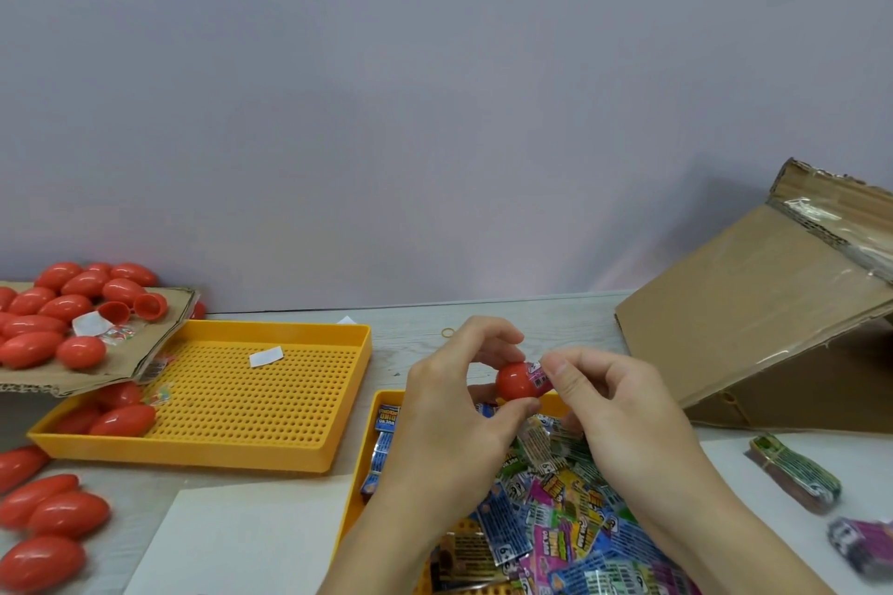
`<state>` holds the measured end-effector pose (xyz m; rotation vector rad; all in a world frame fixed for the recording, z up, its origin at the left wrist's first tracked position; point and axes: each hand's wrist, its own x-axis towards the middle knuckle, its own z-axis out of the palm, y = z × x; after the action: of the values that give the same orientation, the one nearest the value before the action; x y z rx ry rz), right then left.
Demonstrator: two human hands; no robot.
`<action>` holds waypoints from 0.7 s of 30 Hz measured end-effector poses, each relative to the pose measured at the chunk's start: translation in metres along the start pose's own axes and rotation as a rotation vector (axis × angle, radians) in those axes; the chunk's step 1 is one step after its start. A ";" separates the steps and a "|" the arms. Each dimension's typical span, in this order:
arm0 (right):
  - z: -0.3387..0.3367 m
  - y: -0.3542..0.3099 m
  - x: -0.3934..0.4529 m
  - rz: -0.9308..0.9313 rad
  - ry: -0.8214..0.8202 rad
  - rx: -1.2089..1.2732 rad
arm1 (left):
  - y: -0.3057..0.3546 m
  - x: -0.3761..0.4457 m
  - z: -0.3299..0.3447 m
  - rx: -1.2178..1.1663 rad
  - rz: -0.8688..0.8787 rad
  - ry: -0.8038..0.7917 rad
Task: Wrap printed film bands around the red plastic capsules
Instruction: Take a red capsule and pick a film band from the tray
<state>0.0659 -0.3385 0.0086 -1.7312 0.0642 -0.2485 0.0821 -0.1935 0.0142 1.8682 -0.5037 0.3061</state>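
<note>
Above the near yellow tray (367, 454) of loose printed film bands (570, 512), the left hand (449, 406) grips a red capsule (516, 381) while the right hand (599, 401) pinches a film band (540, 373) onto its end. The banding step looks underway; next it likely needs sliding to mid-body. Bare capsules (53, 314) wait on cardboard (121, 367) at left; a tilted box (754, 314) crowds the right of the surface (483, 319).

Two hands (449, 406), two yellow trays (270, 454), one cardboard box (754, 319), two banded film bundles (797, 478)
</note>
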 end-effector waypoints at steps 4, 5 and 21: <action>0.002 -0.001 -0.001 -0.027 0.016 -0.077 | -0.001 0.000 0.000 0.018 0.004 0.001; 0.002 -0.001 -0.001 -0.037 0.024 -0.093 | -0.001 0.000 0.000 0.018 0.005 0.001; 0.011 0.002 -0.007 -0.433 0.175 -0.605 | 0.001 0.003 0.000 -0.226 -0.076 0.084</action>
<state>0.0611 -0.3267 0.0038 -2.3116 -0.1226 -0.7605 0.0844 -0.1946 0.0158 1.6440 -0.3923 0.2643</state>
